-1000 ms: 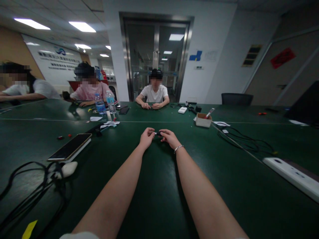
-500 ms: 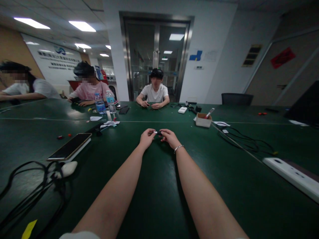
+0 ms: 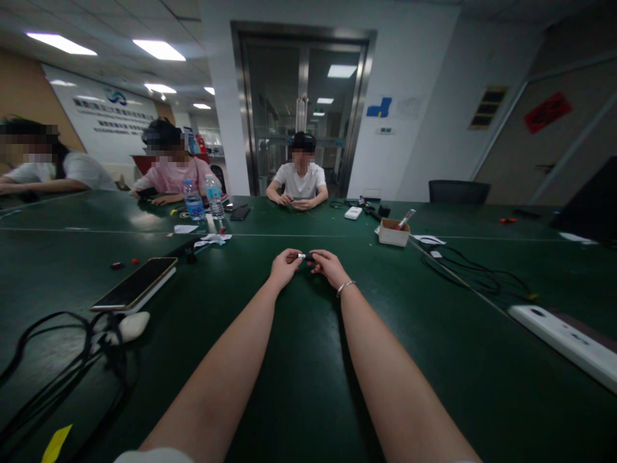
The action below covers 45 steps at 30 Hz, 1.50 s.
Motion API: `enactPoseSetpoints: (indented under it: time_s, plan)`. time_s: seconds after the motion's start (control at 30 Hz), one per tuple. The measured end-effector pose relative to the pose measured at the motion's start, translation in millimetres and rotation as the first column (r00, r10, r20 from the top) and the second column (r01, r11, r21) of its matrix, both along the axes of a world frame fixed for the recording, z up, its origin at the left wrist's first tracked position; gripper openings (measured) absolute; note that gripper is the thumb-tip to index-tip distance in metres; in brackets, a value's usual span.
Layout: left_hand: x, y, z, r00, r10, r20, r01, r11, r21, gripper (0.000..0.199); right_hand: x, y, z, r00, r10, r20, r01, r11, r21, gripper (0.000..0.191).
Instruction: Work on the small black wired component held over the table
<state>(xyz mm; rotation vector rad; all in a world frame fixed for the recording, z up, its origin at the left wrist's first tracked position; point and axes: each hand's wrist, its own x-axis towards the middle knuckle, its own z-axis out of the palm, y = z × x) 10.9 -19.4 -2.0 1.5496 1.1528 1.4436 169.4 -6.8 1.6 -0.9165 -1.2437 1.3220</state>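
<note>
A small black stick with a silver end (image 3: 307,256), shaped like a USB flash drive, is held level between my hands just above the green table (image 3: 308,334). My left hand (image 3: 285,266) pinches its silver end with thumb and fingertips. Around the black end, my right hand (image 3: 330,266) is closed, with a silver bracelet (image 3: 346,287) on its wrist. The fingertips hide both ends of the stick, so its exact kind is hard to make out.
To the left lie a phone (image 3: 137,283), a white mouse-like object (image 3: 130,328) and black cables (image 3: 72,366). A small box (image 3: 394,233), more cables and a white power strip (image 3: 563,337) lie to the right. Water bottles (image 3: 193,202) and several seated people are across the table.
My hands stay in nearly the same place, and slightly more of the silver part shows between them. The person opposite has shifted their hands a little.
</note>
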Motion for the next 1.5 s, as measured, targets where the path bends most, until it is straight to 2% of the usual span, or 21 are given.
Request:
enactPoseSetpoints:
  time_s: [0.17,0.67,0.9,1.1,1.5]
  plan:
    - [-1.3,-2.1,1.6,1.0,-0.01,0.002,0.01,1.0,-0.007,0.022,0.0,-0.4,1.1,1.0,0.005,0.002,-0.005,1.0,-0.011,0.015]
    - [0.3,8.3,-7.9,0.999,0.038,-0.006,-0.038,0.998,-0.055,0.018,0.0,0.6,-0.3,1.0,0.005,0.004,-0.005,1.0,-0.004,0.015]
    - [-0.2,12.6,-5.7,0.978,0.133,0.161,-0.106,0.981,-0.165,0.019,0.4,2.5,-2.5,0.998,-0.041,-0.047,0.041,0.999,-0.009,0.016]
    - [0.7,12.0,-9.8,0.999,0.033,0.024,-0.03,0.994,-0.106,0.019,0.8,1.6,-1.7,1.0,0.006,0.02,-0.007,1.0,0.013,0.017]
    - [-2.1,9.0,-9.9,0.997,-0.029,-0.068,0.024,0.997,-0.079,0.023,0.7,1.3,-2.5,0.999,0.032,0.039,-0.034,0.999,0.034,0.017]
